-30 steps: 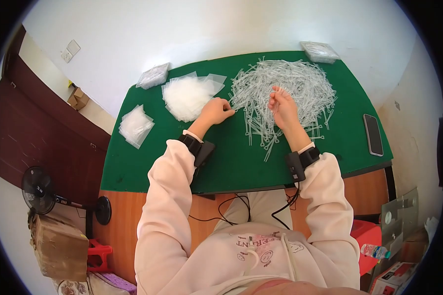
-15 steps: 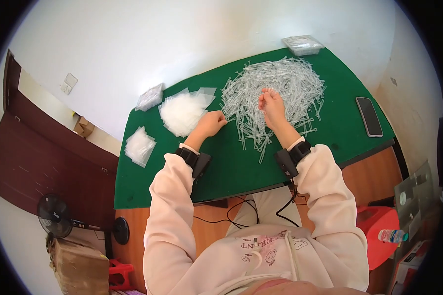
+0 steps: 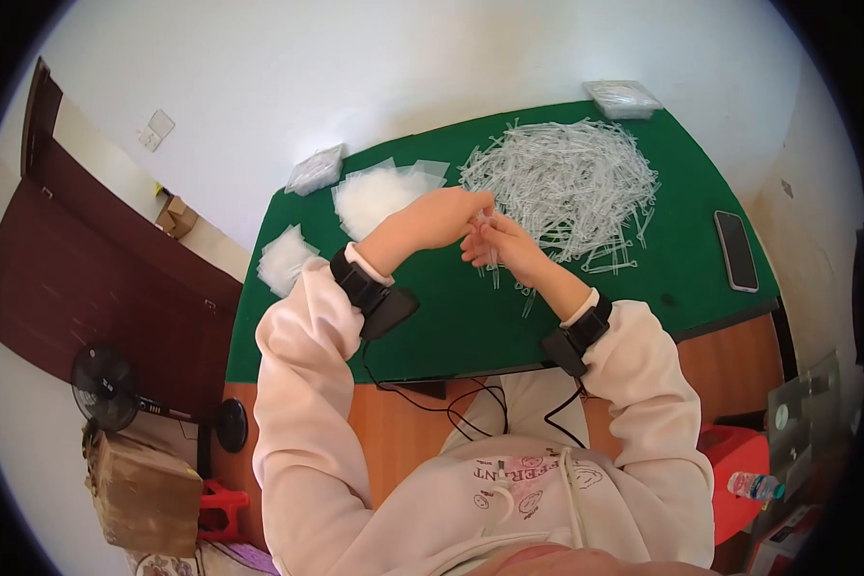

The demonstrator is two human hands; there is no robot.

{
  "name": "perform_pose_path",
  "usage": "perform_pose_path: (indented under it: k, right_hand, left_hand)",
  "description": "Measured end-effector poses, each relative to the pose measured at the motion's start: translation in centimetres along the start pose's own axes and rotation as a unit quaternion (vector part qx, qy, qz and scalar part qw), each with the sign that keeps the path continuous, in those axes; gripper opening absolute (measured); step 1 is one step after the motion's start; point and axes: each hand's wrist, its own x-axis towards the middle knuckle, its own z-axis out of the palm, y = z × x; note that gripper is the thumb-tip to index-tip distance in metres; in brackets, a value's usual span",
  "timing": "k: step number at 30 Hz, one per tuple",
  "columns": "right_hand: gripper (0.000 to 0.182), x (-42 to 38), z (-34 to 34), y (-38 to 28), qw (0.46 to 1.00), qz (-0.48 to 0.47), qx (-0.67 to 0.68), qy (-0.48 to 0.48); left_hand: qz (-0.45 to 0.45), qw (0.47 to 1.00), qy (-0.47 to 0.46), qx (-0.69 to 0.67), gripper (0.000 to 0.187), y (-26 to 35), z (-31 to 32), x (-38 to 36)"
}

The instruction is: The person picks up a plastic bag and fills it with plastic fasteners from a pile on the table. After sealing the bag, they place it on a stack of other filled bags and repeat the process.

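Note:
My left hand [image 3: 442, 219] and my right hand [image 3: 511, 252] meet over the table, just in front of the pile's left side. Thin clear plastic sticks [image 3: 494, 274] hang down from my right hand, whose fingers are curled round them. The left fingers pinch at the top of these sticks, touching the right fingertips; the exact grip is partly hidden. Behind the hands lies a large heap of clear plastic sticks [image 3: 571, 182] with small rounded ends. Left of it is a stack of translucent plastic bags [image 3: 379, 197], partly covered by my left forearm.
A smaller fan of plastic bags [image 3: 285, 261] lies at the table's left. Clear packed boxes stand at the back: one on the left [image 3: 315, 169], another on the right [image 3: 624, 99]. A phone [image 3: 736, 252] rests near the right edge of the green table [image 3: 451, 336].
My left hand has moved right, away from the bags, to meet my right hand. My right hand has come down and left from over the heap. The view has shifted slightly.

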Motion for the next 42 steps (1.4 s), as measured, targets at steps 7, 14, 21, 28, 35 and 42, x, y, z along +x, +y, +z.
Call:
perform_pose_path:
  k: [7, 14, 21, 28, 35, 42]
  right_hand:
    - [0.012, 0.1, 0.0, 1.7, 0.999, 0.007, 0.031, -0.034]
    - [0.011, -0.3, 0.8, 2.5, 0.995, 0.053, 0.012, -0.081]
    - [0.01, -0.5, 2.2, 4.2, 0.983, 0.001, -0.042, -0.181]
    - [0.01, -0.3, 1.5, 4.8, 0.982, -0.016, -0.095, -0.164]
    - [0.008, -0.6, 2.3, 4.4, 0.973, -0.045, -0.142, -0.174]
    - [0.011, -1.2, 2.7, 4.0, 0.978, -0.042, -0.158, -0.129]
  left_hand:
    - [0.005, 0.99, 0.117, -0.081, 0.03, -1.6, -0.3, -2.6]
    - [-0.128, 0.978, 0.158, 0.045, 0.026, -12.9, 3.4, -8.4]
    - [-0.142, 0.943, 0.296, 0.06, 0.029, -15.2, 7.0, -7.0]
    - [-0.238, 0.942, 0.237, 0.008, 0.027, -18.5, 4.7, -6.1]
    - [-0.237, 0.948, 0.212, 0.028, 0.027, -18.4, 4.4, -5.8]
    - [-0.209, 0.955, 0.208, 0.042, 0.028, -19.8, 5.4, -2.7]
